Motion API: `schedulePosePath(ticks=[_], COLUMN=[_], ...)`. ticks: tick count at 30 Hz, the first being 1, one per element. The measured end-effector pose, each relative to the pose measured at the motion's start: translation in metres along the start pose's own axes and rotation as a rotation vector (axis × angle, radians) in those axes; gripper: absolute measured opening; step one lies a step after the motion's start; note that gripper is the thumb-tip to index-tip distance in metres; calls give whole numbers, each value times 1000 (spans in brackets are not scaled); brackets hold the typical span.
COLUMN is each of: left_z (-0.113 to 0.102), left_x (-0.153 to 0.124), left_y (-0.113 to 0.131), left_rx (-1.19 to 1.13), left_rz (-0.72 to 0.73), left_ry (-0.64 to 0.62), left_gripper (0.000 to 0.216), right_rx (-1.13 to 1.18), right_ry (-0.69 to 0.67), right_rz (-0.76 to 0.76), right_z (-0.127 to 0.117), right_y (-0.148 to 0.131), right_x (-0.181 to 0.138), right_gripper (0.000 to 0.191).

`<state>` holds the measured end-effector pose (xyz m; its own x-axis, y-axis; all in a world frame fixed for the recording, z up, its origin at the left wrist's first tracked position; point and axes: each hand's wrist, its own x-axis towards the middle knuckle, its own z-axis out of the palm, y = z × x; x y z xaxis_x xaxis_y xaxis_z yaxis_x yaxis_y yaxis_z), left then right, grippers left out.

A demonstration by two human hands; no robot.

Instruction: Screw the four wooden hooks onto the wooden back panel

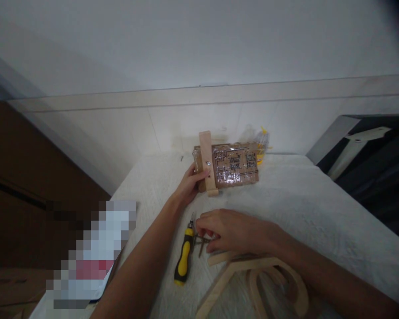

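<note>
My left hand is closed around a flat wooden piece, its thumb pressing on the front near a metal screw head. The piece stands upright against a cardboard box wrapped in clear tape. Below, my right hand is curled over several long, dark screws on the cloth, thumb and forefinger apart. Whether its fingers touch a screw is hard to see. Just left of it lies a yellow and black screwdriver, tip pointing away from me.
Curved wooden parts lie under and beside my right forearm. White cloth covers the table, which meets a wall. Behind the box sits a clear bag with yellow bits. A blurred-out item lies at the left edge; a dark panel stands right.
</note>
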<state>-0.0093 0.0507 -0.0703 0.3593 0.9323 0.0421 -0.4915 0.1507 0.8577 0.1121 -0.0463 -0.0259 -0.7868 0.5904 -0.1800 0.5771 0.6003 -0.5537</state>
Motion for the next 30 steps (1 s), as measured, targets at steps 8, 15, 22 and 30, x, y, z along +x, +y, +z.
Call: schedulePosePath(ticks=[8,15,22,30], left_z=[-1,2,3,3], left_x=[1,0,-1,0], left_y=[-2,-1,0,-1], left_rx=[-7,11,20,2], left_rz=[4,0,4,2], left_ry=[4,24,18,13], left_gripper=[43,42,40,41], right_rx=[-70,-98,209,561], right_ry=[87,184,768,1109], right_rz=[-58,-43,-65,152], right_z=[9,-20,-50,-26], right_y=[6,1,24,65], right_x=[2,-16,-24,8], right_gripper=[8,14,7,9])
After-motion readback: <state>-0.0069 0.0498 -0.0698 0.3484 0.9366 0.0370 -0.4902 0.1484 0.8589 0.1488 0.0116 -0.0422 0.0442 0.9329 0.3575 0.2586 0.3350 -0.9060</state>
